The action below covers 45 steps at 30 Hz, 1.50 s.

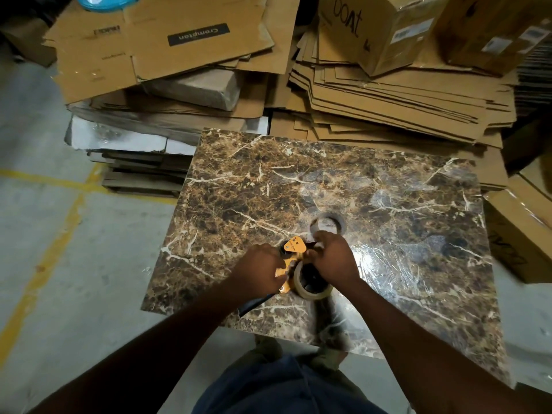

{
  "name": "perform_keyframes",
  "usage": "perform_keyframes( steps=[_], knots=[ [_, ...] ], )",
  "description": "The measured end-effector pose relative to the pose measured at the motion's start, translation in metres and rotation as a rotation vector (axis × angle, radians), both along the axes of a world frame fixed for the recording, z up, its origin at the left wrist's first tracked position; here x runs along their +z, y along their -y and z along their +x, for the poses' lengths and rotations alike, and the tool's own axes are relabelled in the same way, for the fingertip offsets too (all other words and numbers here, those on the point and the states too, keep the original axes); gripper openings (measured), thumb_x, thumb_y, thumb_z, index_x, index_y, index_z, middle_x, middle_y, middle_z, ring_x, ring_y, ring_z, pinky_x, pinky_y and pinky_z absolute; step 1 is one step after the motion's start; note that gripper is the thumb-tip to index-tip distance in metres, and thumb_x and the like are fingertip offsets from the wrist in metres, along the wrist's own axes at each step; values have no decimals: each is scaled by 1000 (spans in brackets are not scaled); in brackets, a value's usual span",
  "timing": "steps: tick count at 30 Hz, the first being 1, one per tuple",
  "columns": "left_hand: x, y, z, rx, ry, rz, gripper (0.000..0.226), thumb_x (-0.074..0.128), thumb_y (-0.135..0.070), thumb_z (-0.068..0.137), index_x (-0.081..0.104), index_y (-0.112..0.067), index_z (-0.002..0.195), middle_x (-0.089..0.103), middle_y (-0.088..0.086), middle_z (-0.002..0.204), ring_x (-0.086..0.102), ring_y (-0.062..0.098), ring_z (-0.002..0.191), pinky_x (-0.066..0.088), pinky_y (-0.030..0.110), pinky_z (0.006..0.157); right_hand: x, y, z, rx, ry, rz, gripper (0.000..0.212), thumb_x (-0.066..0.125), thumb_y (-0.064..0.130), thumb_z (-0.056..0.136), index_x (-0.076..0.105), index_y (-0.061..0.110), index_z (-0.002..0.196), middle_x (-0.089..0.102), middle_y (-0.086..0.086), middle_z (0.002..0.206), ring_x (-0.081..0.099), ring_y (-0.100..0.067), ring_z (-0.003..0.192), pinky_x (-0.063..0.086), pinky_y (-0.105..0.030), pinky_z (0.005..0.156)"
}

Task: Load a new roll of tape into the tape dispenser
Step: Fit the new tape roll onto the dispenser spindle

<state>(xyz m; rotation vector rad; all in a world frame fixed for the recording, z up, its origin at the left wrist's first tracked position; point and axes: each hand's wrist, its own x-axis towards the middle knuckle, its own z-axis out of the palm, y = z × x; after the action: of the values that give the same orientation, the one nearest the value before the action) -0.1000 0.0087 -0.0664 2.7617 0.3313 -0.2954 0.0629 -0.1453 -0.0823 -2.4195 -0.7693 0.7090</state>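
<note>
While our left hand [259, 270] grips the orange tape dispenser [291, 259] on the marble worktop [388, 204], our right hand's [333, 258] fingers [317, 238] pinch at its far end. The tape roll [310, 289] sits mounted near us.

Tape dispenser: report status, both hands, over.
Left hand grips the orange tape dispenser on the marble tabletop. Right hand on the tape roll at the dispenser. Empty core lies just beyond, clear of the work.

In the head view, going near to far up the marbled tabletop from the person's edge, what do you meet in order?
Tape roll seated in the orange tape dispenser, held by the left hand and right hand → empty tape core lying flat → bare marbled table → stacked flattened cardboard.
</note>
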Motion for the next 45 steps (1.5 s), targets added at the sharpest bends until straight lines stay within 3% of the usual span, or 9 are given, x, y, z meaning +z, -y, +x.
perform_keyframes(
  steps=[4, 8, 16, 23, 26, 30, 33, 38, 45],
  knots=[
    [-3, 13, 0, -210, 10, 141, 43, 62, -56, 78, 80, -24, 100, 72, 1, 116, 65, 23, 111, 49, 47, 98, -3, 20, -4, -37, -82, -52, 15, 68, 22, 81, 70, 16, 94, 74, -7, 100, 71, -28, 94, 53, -32, 74],
    [-10, 30, 0, -209, -37, 175, 47, 55, -61, 79, 75, -24, 99, 73, 0, 97, 64, 24, 105, 45, 47, 97, -13, 35, -12, -15, -113, -131, 20, 71, 24, 82, 72, 13, 99, 72, -14, 105, 69, -34, 100, 46, -31, 75],
    [-22, 40, 0, -161, -145, 221, 40, 56, -56, 87, 76, -24, 100, 76, -3, 100, 58, 24, 123, 33, 52, 111, -18, 51, -17, -162, -175, -86, 18, 78, 24, 79, 70, 12, 90, 76, -12, 92, 71, -31, 87, 50, -33, 72],
    [-18, 51, 6, 0, -116, 194, 37, 48, -40, 85, 68, -28, 113, 74, -1, 89, 67, 26, 95, 44, 45, 94, -20, 56, -18, -194, -201, -72, 19, 79, 26, 83, 70, 13, 92, 74, -9, 87, 69, -28, 82, 44, -28, 69],
    [-12, 46, 12, -2, -98, 158, 37, 41, -36, 85, 73, -26, 101, 74, 1, 82, 71, 27, 81, 49, 37, 82, -19, 54, -17, -179, -188, -76, 17, 79, 26, 83, 69, 13, 88, 69, -4, 81, 65, -26, 78, 43, -28, 68],
    [-6, 34, 19, -17, -157, 115, 24, 54, -32, 89, 76, -26, 97, 77, 4, 84, 72, 28, 81, 55, 37, 90, -18, 51, -15, -163, -180, -80, 18, 79, 25, 82, 71, 10, 90, 74, -8, 86, 68, -27, 81, 47, -29, 69],
    [-4, 33, 19, -21, -204, 115, 22, 53, -30, 91, 67, -22, 76, 72, 6, 77, 69, 29, 78, 52, 38, 96, -17, 50, -14, -154, -174, -85, 18, 78, 24, 82, 72, 10, 90, 75, -9, 87, 70, -28, 83, 51, -33, 73],
    [-9, 32, 16, -12, -194, 69, 23, 52, -29, 88, 64, -19, 72, 70, 6, 73, 67, 31, 75, 53, 39, 93, -17, 49, -11, -154, -204, -100, 18, 80, 25, 82, 73, 12, 92, 75, -7, 89, 69, -26, 83, 47, -29, 71],
    [-17, 36, 10, -9, -151, 103, 34, 53, -43, 80, 79, -24, 92, 76, -1, 83, 68, 24, 91, 46, 36, 97, -19, 56, -9, -261, -334, -95, 25, 88, 25, 73, 68, 12, 82, 72, -6, 80, 66, -20, 75, 43, -26, 61]
  ],
)
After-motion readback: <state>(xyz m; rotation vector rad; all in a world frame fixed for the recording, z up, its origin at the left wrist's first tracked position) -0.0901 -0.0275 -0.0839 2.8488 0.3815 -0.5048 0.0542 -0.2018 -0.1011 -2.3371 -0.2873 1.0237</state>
